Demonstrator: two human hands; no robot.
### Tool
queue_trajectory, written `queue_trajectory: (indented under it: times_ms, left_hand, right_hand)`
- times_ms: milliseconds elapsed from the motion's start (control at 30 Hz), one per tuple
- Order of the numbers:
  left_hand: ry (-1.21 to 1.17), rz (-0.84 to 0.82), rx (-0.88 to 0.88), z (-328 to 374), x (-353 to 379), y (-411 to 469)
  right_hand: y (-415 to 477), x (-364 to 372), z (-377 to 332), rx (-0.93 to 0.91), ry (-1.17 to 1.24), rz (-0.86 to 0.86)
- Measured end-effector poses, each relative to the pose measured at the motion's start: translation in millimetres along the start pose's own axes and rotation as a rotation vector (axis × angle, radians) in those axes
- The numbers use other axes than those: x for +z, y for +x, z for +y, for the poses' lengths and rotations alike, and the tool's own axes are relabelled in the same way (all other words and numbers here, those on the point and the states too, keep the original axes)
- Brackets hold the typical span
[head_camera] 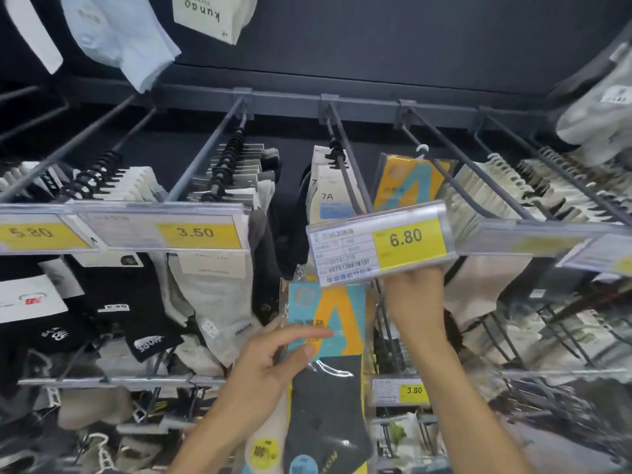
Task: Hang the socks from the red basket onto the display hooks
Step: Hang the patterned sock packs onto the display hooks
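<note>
My left hand [273, 364] pinches a plastic sock packet [328, 354] with a blue-and-yellow card and grey socks, held upright just below the hooks. My right hand [415, 295] grips the lower edge of the 6.80 price tag holder [379, 248] and tips it up. Behind that holder runs a display hook [352, 165] and, to its right, another hook [455, 165] that carries one matching blue-and-yellow packet [410, 183]. The red basket is out of view.
Rows of grey hooks full of sock packs flank the spot: 3.50 tag [164, 230] and 5.80 tag [37, 234] on the left, white packs [506, 189] on the right. A lower rail with a 3.80 tag [403, 391] sits under my right forearm. Socks hang overhead.
</note>
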State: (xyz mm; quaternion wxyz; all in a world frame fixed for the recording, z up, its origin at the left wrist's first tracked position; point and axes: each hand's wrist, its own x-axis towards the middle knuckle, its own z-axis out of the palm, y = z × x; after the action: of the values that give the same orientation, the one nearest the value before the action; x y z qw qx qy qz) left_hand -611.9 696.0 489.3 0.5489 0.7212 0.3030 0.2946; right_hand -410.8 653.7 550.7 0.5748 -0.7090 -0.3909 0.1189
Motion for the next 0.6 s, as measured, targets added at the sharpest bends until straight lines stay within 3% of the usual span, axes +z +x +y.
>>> queue_trajectory:
  times_ms: [100,367,600]
  left_hand:
    - [0.015,0.024,0.034,-3.9,15.5,4.1]
    - [-0.268,-0.08,0.099,-1.0,65.2,24.0]
    - [-0.432,0.009,-0.165,-2.8,87.6,31.8]
  right_hand:
    - [-47.2,-16.5,18.2,-0.004,0.052,0.078]
    - [-84.7,-52.7,51.0,0.165,0.038,0.027]
    - [-92.2,-78.4,67.9,0.277,0.335,0.147]
